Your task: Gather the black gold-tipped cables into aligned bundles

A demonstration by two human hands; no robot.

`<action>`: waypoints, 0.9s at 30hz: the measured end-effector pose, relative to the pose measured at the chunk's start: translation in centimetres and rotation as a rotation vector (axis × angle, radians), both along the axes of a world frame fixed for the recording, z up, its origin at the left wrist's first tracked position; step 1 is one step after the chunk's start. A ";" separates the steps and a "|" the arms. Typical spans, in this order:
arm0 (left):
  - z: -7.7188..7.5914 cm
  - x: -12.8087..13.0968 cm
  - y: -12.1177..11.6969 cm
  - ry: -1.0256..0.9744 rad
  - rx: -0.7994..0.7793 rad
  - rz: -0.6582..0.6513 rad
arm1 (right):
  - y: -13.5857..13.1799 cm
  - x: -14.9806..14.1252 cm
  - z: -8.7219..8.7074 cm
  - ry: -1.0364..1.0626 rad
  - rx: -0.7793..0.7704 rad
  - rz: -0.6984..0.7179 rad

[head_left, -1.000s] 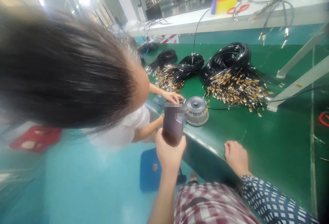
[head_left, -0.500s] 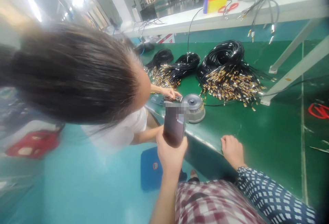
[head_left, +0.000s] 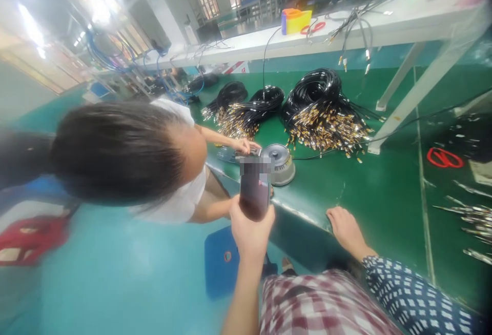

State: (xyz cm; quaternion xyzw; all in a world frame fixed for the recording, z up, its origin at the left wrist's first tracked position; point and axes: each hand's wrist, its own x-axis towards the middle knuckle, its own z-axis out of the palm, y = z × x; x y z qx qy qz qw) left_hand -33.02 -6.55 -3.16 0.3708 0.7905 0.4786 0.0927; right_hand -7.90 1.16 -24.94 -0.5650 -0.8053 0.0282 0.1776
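Note:
A dark smartphone [head_left: 254,197] stands upright in my left hand [head_left: 251,233], with fingers and thumb wrapped round its lower part. A blurred patch covers the phone's top. Just beyond it on the bench is a round grey device [head_left: 278,163] with a ribbed side and dark top. My right hand [head_left: 348,230] lies palm down at the edge of the green bench [head_left: 319,191], holding nothing, its fingers laid on the surface. To my left a person [head_left: 119,155] in white bends over the bench. That person's hand [head_left: 243,145] touches a small dark item behind the phone.
Bundles of black cables [head_left: 323,109] with gold-coloured ends lie along the bench. A white shelf [head_left: 238,50] on slanted legs runs above, carrying a yellow box [head_left: 298,21] and loose cables. Red-handled scissors [head_left: 445,158] lie at the right. A blue stool [head_left: 220,263] stands below.
The view has swung to the right, so the bench things shift left. The other person's head sits lower and farther off. The phone stays in my left hand; my right-hand fingers look straighter.

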 end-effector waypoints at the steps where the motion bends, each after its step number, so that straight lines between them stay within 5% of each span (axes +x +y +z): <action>1: 0.0 0.1 0.1 -0.005 0.003 -0.007 | -0.3 0.6 -0.1 0.001 0.004 -0.011; 7: 0.5 0.3 0.2 -0.008 0.012 -0.021 | -1.4 2.4 -0.4 0.021 0.025 -0.159; 27: 0.0 -0.2 -0.2 -0.030 -0.031 0.017 | -1.2 2.0 -0.1 -0.011 0.050 -0.176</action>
